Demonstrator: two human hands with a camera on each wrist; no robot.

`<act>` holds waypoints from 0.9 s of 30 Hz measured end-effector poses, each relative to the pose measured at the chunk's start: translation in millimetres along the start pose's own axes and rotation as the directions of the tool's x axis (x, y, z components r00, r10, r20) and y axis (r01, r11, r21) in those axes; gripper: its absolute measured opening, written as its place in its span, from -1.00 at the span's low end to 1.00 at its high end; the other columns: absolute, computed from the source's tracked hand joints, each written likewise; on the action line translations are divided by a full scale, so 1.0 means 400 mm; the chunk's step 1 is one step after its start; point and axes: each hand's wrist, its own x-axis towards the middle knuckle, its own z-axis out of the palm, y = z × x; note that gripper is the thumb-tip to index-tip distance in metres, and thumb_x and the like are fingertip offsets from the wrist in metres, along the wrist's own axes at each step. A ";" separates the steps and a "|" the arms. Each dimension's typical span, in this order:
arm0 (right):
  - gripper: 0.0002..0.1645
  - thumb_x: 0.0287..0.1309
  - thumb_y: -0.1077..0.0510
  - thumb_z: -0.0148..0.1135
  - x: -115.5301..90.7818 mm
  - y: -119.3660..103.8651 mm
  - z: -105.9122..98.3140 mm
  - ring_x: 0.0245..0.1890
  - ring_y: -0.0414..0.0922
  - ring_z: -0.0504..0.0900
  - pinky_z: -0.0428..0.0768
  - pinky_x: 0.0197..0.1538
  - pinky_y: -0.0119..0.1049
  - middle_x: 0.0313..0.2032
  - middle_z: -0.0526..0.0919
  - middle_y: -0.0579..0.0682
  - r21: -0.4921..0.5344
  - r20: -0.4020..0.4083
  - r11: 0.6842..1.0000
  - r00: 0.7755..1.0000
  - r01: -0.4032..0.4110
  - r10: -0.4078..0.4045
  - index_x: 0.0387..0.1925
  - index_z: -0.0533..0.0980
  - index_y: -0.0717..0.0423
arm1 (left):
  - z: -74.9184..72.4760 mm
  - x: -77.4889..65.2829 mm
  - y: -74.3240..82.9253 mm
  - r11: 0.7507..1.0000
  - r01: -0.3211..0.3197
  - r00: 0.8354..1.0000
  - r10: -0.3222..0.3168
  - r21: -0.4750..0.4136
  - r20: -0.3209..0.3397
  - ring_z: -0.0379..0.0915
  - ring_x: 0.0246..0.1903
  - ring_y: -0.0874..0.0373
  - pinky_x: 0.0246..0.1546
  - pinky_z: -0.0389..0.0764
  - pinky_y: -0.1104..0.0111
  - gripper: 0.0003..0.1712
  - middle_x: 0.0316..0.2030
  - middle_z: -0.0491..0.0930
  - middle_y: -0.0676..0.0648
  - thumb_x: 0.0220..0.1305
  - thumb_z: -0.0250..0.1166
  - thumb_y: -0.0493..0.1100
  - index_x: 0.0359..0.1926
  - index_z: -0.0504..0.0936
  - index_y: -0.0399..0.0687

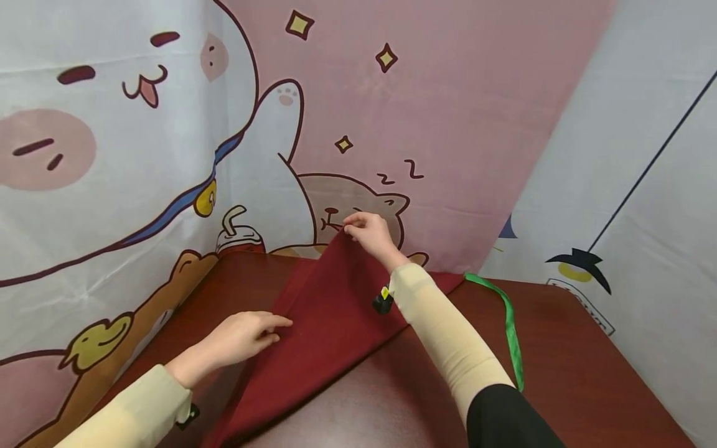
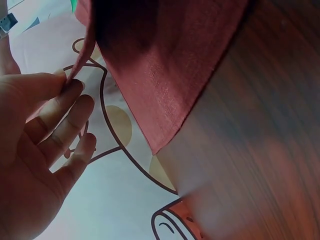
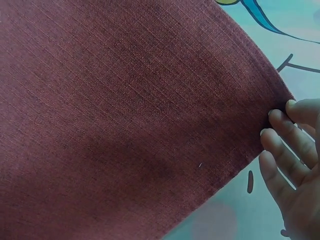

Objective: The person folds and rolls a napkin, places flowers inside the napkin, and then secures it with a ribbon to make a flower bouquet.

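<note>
Toward four o'clock the table (image 1: 582, 373) gives room beyond a green ribbon (image 1: 508, 311); its far edge meets a printed backdrop (image 1: 448, 124) at twelve. Mid-table lies a dark red cloth (image 1: 319, 336), its twelve-o'clock corner raised, pinched by the right hand (image 1: 370, 235). The left hand (image 1: 238, 339) reaches its nine-o'clock edge, fingers slightly spread; whether they pinch, I cannot tell. Only the right wrist view shows ribbed weave and a pale fleck (image 3: 200, 165).

At the right fingers (image 3: 280, 156), the cloth (image 3: 150, 100) is showing a matt, rough, ribbed weave. Below them, the table (image 1: 358, 398) is looking like smooth, glossy, grained wood. Beyond them, the wall hanging (image 1: 459, 124) is appearing matt; to their right, the ribbon (image 1: 512, 330) is looking smooth.
</note>
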 end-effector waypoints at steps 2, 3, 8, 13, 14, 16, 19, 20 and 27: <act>-0.85 0.19 0.21 0.29 0.001 -0.001 -0.001 -0.46 -0.13 0.65 0.60 -0.29 -0.29 -0.34 0.71 -0.02 0.005 -0.005 1.000 1.000 -0.001 0.001 -0.20 0.66 0.14 | -0.003 0.003 -0.001 1.000 0.004 1.000 -0.004 0.003 0.004 0.50 -0.34 0.34 -0.33 0.54 0.33 -0.64 -0.25 0.64 0.09 0.17 0.37 -0.24 0.03 0.66 0.00; -0.84 0.19 0.22 0.29 0.002 0.000 -0.002 -0.45 -0.12 0.65 0.60 -0.29 -0.29 -0.34 0.71 -0.02 0.010 -0.006 1.000 1.000 -0.002 0.002 -0.19 0.66 0.16 | -0.005 0.005 -0.001 1.000 0.005 1.000 -0.005 0.005 0.006 0.50 -0.34 0.34 -0.33 0.54 0.33 -0.64 -0.25 0.64 0.09 0.17 0.37 -0.24 0.03 0.66 -0.01; -0.80 0.21 0.20 0.28 0.005 0.002 -0.001 -0.42 -0.13 0.66 0.60 -0.33 -0.30 -0.33 0.72 -0.02 0.027 0.006 0.999 1.000 -0.021 0.021 -0.15 0.65 0.19 | -0.007 0.009 -0.005 0.999 0.021 1.000 -0.021 0.027 0.015 0.51 -0.34 0.33 -0.33 0.55 0.33 -0.64 -0.25 0.65 0.08 0.16 0.38 -0.24 0.02 0.67 -0.02; -0.80 0.21 0.19 0.27 0.004 0.001 -0.001 -0.41 -0.11 0.66 0.58 -0.39 -0.30 -0.34 0.71 -0.03 0.039 0.004 0.999 0.999 -0.036 0.036 -0.15 0.65 0.18 | -0.006 0.012 -0.014 0.998 0.045 0.999 -0.045 0.054 0.006 0.53 -0.33 0.30 -0.33 0.56 0.31 -0.65 -0.23 0.66 0.07 0.16 0.38 -0.25 0.01 0.67 -0.02; -0.81 0.21 0.19 0.27 0.004 0.001 0.000 -0.41 -0.10 0.67 0.57 -0.40 -0.30 -0.34 0.71 -0.03 0.042 0.004 0.998 0.999 -0.038 0.038 -0.16 0.65 0.18 | -0.005 0.012 -0.016 0.997 0.053 0.999 -0.053 0.057 0.005 0.52 -0.33 0.30 -0.33 0.55 0.31 -0.65 -0.23 0.66 0.07 0.16 0.38 -0.25 0.01 0.67 -0.02; -0.80 0.21 0.20 0.27 0.004 0.001 0.003 -0.39 -0.07 0.67 0.57 -0.40 -0.31 -0.34 0.71 -0.02 0.051 0.008 0.998 0.999 -0.041 0.041 -0.15 0.64 0.20 | -0.005 0.011 -0.020 0.996 0.070 0.998 -0.070 0.057 0.003 0.51 -0.34 0.30 -0.34 0.55 0.31 -0.65 -0.24 0.65 0.08 0.16 0.38 -0.25 0.00 0.67 -0.01; -0.80 0.21 0.20 0.27 0.004 0.006 0.008 -0.38 -0.05 0.68 0.57 -0.41 -0.33 -0.35 0.70 -0.02 0.054 0.013 0.998 0.999 -0.042 0.042 -0.15 0.64 0.20 | -0.003 0.010 -0.023 0.994 0.092 0.996 -0.092 0.055 0.000 0.48 -0.36 0.32 -0.35 0.53 0.32 -0.66 -0.28 0.64 0.11 0.16 0.37 -0.26 -0.01 0.68 -0.01; -0.81 0.21 0.20 0.27 0.003 0.007 0.009 -0.38 -0.05 0.68 0.57 -0.41 -0.32 -0.36 0.70 -0.02 0.053 0.013 0.998 0.999 -0.041 0.040 -0.16 0.64 0.19 | -0.001 0.010 -0.024 0.994 0.099 0.995 -0.099 0.054 0.001 0.47 -0.37 0.32 -0.36 0.52 0.33 -0.66 -0.30 0.63 0.12 0.16 0.37 -0.26 -0.01 0.68 -0.01; -0.83 0.21 0.22 0.27 -0.005 0.020 0.015 -0.43 -0.13 0.64 0.56 -0.43 -0.31 -0.38 0.69 -0.03 0.057 0.027 0.997 0.999 -0.044 0.042 -0.17 0.64 0.19 | 0.011 0.011 -0.026 0.990 0.134 0.991 -0.135 0.054 0.024 0.42 -0.41 0.35 -0.41 0.49 0.36 -0.68 -0.39 0.56 0.19 0.15 0.37 -0.25 -0.03 0.68 0.01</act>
